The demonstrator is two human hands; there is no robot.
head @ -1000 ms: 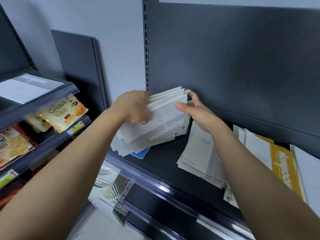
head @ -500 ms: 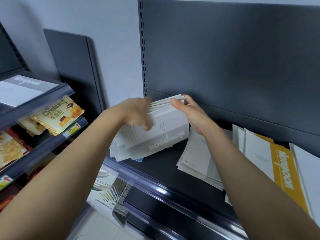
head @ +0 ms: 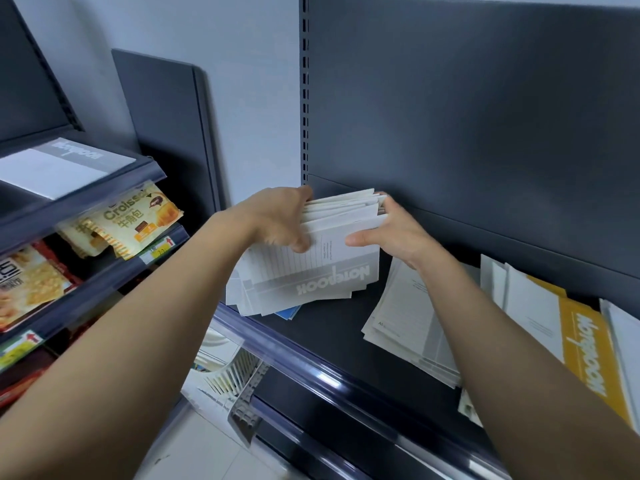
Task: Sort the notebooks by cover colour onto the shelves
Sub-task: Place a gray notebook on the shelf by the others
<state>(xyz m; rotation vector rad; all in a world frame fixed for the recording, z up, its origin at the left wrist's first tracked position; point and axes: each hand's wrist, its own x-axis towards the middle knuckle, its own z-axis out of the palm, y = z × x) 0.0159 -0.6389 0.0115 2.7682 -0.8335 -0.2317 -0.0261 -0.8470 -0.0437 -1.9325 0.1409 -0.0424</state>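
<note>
A dark grey metal back panel (head: pixel 467 116) and a dark flat board (head: pixel 166 126) stand against a pale painted wall (head: pixel 249 98), above light floor tiles (head: pixel 207 452).

Cool, even, fairly bright light falls from above and leaves only soft shadows: a faint one on the wall (head: pixel 249 98) beside the leaning panel (head: pixel 162 126), another beneath the notebooks (head: pixel 332 271). A white glint sits on the shelf's glossy rail (head: pixel 325 380). The left hand (head: pixel 277 216) is slightly smeared by motion. Wide-angle distortion bends the upright (head: pixel 304 98) and stretches the forearms (head: pixel 121 341) at the lower corners.
</note>
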